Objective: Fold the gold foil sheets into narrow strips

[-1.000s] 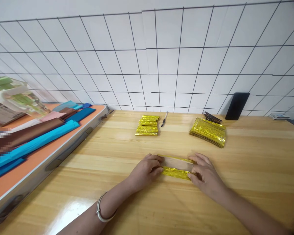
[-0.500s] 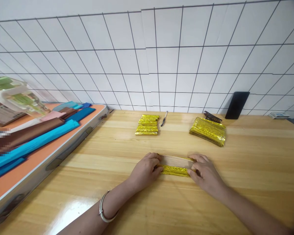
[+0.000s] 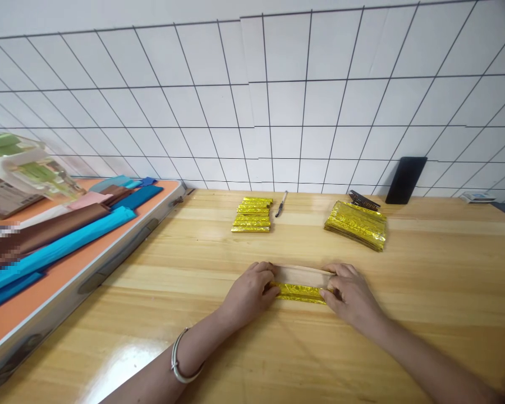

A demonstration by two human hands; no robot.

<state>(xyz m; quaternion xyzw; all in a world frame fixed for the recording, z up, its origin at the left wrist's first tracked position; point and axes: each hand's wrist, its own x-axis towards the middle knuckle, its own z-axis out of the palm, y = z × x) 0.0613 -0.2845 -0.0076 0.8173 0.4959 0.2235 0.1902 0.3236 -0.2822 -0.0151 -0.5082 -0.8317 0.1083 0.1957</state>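
Observation:
A gold foil paper (image 3: pixel 299 291) lies on the wooden table (image 3: pixel 219 336), partly folded, its plain tan inner side showing above the gold strip. My left hand (image 3: pixel 249 293) pinches its left end, and my right hand (image 3: pixel 350 294) pinches its right end. Both hands have their fingers curled onto the paper. A silver bangle sits on my left wrist. Farther back rests a small stack of folded gold strips (image 3: pixel 252 215), and to the right a pile of flat gold foil sheets (image 3: pixel 357 225).
A pen (image 3: pixel 281 204) lies beside the folded strips. A black clip (image 3: pixel 362 200) and a dark phone (image 3: pixel 405 180) leaning on the tiled wall stand at the back right. At left, an orange table (image 3: pixel 67 264) carries blue, brown and pink paper rolls.
The gold strip's near edge has been folded further up, so the paper looks narrower. Both hands stay at its ends, shifted slightly away from me.

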